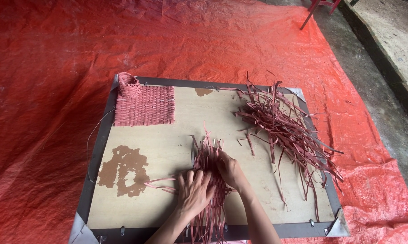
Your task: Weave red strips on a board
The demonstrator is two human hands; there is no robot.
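Left hand (194, 192) lies flat, fingers spread, pinning the half-woven mat of reddish-pink flat strips (209, 180) near the front edge of the pale framed board worktop (163, 149). Right hand (229, 168) presses the weave, grasping nothing visible. Mid-weave; next strip needs threading. Loose strip pile (285, 129) right, finished woven panel (143, 105) back-left.

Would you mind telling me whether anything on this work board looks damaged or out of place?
Yes. The board has its pale surface worn away in brown patches at the left and near the top edge. The loose strips lie tangled, some trailing over the right edge.
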